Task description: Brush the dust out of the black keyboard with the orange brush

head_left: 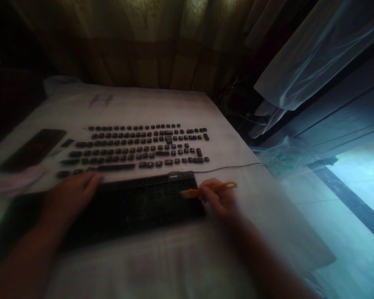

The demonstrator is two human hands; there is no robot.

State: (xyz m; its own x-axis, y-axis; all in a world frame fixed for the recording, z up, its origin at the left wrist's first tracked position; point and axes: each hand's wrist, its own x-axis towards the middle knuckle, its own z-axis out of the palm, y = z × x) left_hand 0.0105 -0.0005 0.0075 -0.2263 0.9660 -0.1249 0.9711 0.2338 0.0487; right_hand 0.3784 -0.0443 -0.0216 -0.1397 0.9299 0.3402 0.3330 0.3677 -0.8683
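Rests the left hand point(70, 193) over the left part of a black keyboard point(168, 209), fingers loosely bent toward the far edge; cannot tell, through the blur, whether gripping or only lying there. Pinches an orange brush point(193, 193) in the right hand point(216, 197), fingers closed round the handle at the keyboard's right end, pale bristles point(184, 194) pointing left over round key sockets point(158, 194); too soft to tell whether touching. Beneath both hands, stretched sideways across the near part of the whitish counter point(262, 207): that same keyboard, slightly slanted, with a small label point(173, 176) at the far edge. From there, rightward across the counter, a thin dark cable point(230, 167). Just beyond, in several sideways rows: many loose black key caps point(162, 153), with one long bar-shaped cap point(118, 167) in the nearest row. To their left, a pink cloth point(18, 180) and, a little farther, a dark, flat, phone-like slab point(34, 149). Toward the back, a faint bluish mark point(101, 99). Off to the right, beside the counter, clear plastic point(286, 158) and a pale floor point(355, 182). Above that, hanging translucent sheeting point(311, 58). Farthest, behind the counter: a dim yellowish-brown curtain point(162, 50) in folds.
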